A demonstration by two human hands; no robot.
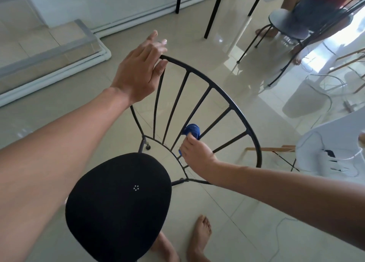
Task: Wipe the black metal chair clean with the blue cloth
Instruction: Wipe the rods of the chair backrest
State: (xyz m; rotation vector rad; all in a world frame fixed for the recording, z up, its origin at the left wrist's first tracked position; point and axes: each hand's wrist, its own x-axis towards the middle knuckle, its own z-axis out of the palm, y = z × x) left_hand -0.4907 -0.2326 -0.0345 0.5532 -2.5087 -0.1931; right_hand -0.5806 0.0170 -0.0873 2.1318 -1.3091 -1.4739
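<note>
black chair (209, 91) with black seat (118, 204), vivid blue cloth (192, 131), pale beige glossy floor tiles (246, 218).

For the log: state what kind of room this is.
Probably a home dining or living area: glossy tiled floor, a second chair by black table legs, and the black metal chair being wiped with a blue cloth.
</note>
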